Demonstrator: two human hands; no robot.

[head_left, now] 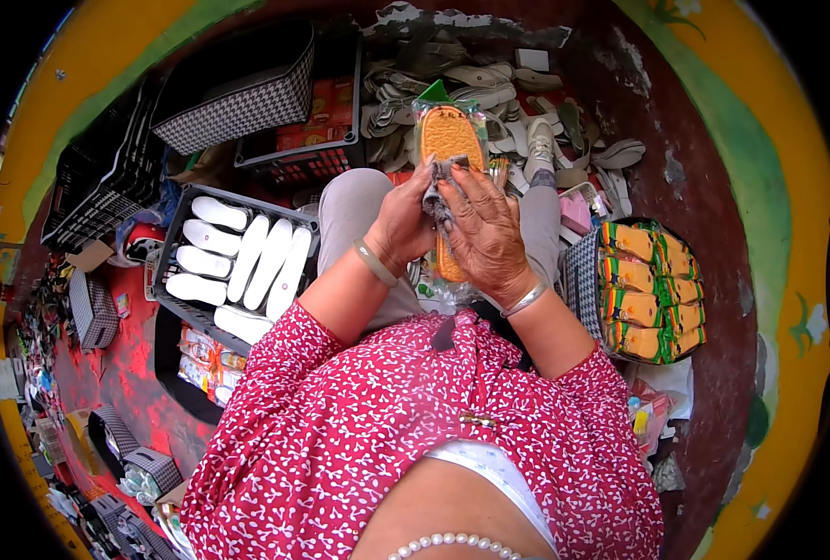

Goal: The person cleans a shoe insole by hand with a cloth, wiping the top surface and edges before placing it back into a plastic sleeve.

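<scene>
Work on one piece appears partway through: an orange insole pack [452,136] in a clear wrapper stands roughly upright in front of the person's lap, between the knees, with a green tip at its top; a grey cloth [439,189] lies bunched against its middle; the left hand [404,213] has its fingers closed on the left side of the pack, next to the cloth; the right hand [486,231] has its fingers closed over the cloth, pressing it to the pack's face; as the hands cover that middle stretch, I cannot tell how much of the wrapper is rubbed over; the pack is not yet set down, so this piece counts as unfinished; to the right, a checked basket [583,283] holds orange packs [632,276] with green edges, set in two neat columns, and these look finished as far as packing and stacking go, though whether they are wiped does not show; to the left, a black crate [198,318] holds loose white insoles [249,259] in rows, with no wrapper visible; beyond the knees, a heap of pale footwear [490,82] lies unsorted, and none of it is touched by either hand.
</scene>
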